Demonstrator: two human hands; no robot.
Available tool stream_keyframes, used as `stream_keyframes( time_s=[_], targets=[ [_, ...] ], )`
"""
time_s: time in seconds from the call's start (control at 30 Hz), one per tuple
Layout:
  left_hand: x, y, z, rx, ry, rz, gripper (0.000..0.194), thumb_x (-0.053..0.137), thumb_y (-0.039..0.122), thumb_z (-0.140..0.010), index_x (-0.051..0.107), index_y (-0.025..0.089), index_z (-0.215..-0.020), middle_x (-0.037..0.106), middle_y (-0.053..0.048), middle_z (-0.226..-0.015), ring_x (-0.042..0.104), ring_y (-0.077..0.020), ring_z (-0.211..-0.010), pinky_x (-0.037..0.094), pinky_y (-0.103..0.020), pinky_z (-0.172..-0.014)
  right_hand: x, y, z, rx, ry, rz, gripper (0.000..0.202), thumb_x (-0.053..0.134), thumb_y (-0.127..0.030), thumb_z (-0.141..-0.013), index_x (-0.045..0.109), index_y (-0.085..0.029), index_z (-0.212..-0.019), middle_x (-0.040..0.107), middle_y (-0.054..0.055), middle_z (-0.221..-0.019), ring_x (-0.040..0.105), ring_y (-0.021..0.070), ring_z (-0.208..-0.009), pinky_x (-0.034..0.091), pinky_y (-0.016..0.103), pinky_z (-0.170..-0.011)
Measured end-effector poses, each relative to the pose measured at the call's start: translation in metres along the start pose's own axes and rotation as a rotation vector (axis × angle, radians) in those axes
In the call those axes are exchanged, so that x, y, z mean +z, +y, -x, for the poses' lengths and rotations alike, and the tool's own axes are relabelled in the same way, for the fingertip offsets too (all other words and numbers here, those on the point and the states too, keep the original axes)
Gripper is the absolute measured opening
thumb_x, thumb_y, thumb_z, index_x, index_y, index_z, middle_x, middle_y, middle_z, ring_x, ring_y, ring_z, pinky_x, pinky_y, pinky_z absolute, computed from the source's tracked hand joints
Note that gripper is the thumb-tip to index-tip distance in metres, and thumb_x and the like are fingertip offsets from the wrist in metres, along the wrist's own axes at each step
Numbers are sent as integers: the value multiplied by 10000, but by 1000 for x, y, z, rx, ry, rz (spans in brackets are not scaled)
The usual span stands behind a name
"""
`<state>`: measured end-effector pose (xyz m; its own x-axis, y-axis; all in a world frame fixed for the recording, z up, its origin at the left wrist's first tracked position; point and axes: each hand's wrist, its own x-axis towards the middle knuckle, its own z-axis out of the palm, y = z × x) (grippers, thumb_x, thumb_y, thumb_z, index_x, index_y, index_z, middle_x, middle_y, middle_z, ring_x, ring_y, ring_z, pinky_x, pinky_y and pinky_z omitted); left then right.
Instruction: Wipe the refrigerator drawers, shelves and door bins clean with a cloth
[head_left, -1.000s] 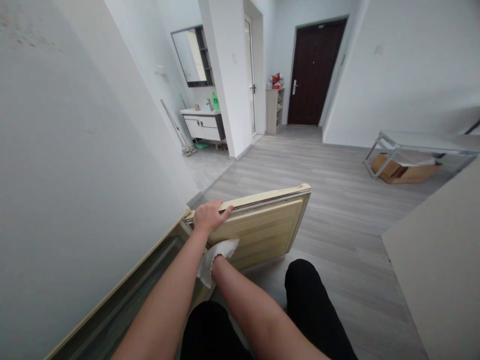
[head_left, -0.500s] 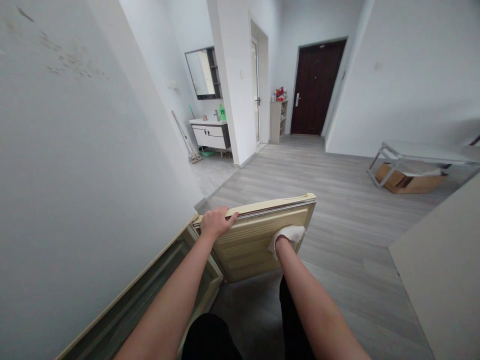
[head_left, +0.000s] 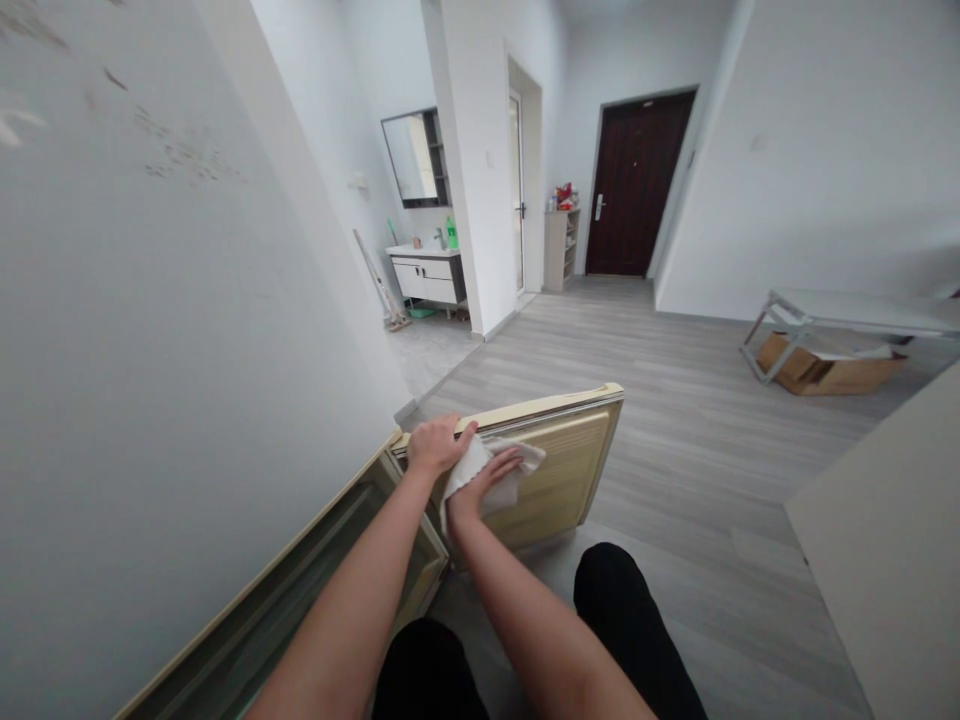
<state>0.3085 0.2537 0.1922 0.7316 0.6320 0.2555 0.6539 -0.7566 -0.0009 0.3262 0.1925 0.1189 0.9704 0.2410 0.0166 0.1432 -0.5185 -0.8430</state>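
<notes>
A cream door [head_left: 562,470] with a ribbed inner panel and a seal strip along its edge stands swung out from a cream cabinet [head_left: 330,520], like a small fridge. My left hand [head_left: 436,443] is closed over the door's top edge near the hinge side, thumb on the inner face. Just beside it, my right hand [head_left: 484,485] presses a white cloth [head_left: 529,458] against the inner panel. Its fingers stretch over the cloth, which bunches around the palm. The cabinet's inside is partly hidden by my left arm.
A white wall [head_left: 225,300] rises close on the left. My knees [head_left: 622,590] are near the door. A pale panel [head_left: 892,540] stands at the right. Farther off are a low table [head_left: 862,310] over a cardboard box [head_left: 832,372], a washbasin cabinet [head_left: 427,275] and a dark door [head_left: 641,185].
My right hand has slid the cloth leftward across the inner panel, from near the free edge to beside my left hand. My left hand keeps its hold. My right knee has come into fuller view.
</notes>
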Motion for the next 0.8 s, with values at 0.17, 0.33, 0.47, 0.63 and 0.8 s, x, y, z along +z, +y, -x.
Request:
stream_keyframes(
  time_s=[0.17,0.33,0.47,0.63,0.8],
  targets=[
    [-2,1,0,-27,-19,5,638,216,633,-990,685,219,-1114,760,-130,-1103,716,-294,-1003,483,-357,-791,42,-6,53,-87,11,64,550,213,-26,-913,581,130,-1291,532,321,-1429,529,217,-1363,409,431,-1105],
    [-1,-2,1,-2,-23,7,611,246,627,-990,681,222,-1132,759,-125,-1112,714,-289,-1007,483,-356,-806,50,8,60,-29,-63,-13,708,472,-170,-922,291,160,-1522,195,394,-1594,265,374,-1523,365,517,-1146],
    [0,-2,2,14,-13,8,618,235,620,-994,679,216,-1142,754,-123,-1132,711,-288,-1023,479,-352,-813,39,26,42,-32,-95,-103,911,548,-190,-876,75,87,-1603,-42,351,-1649,30,420,-1563,280,574,-1183],
    [1,0,1,-11,-8,-24,673,206,650,-982,696,209,-1115,758,-146,-1073,718,-319,-979,484,-375,-790,-5,39,-35,151,30,33,763,409,-233,-1002,73,74,-1613,81,357,-1648,224,373,-1545,323,450,-1194],
    [1,0,-2,-20,-18,-4,705,192,677,-971,705,211,-1100,757,-149,-1068,714,-330,-974,483,-387,-789,-70,54,-142,242,143,179,601,278,-142,-1031,224,113,-1573,309,352,-1585,333,330,-1507,307,444,-1215]
  ],
)
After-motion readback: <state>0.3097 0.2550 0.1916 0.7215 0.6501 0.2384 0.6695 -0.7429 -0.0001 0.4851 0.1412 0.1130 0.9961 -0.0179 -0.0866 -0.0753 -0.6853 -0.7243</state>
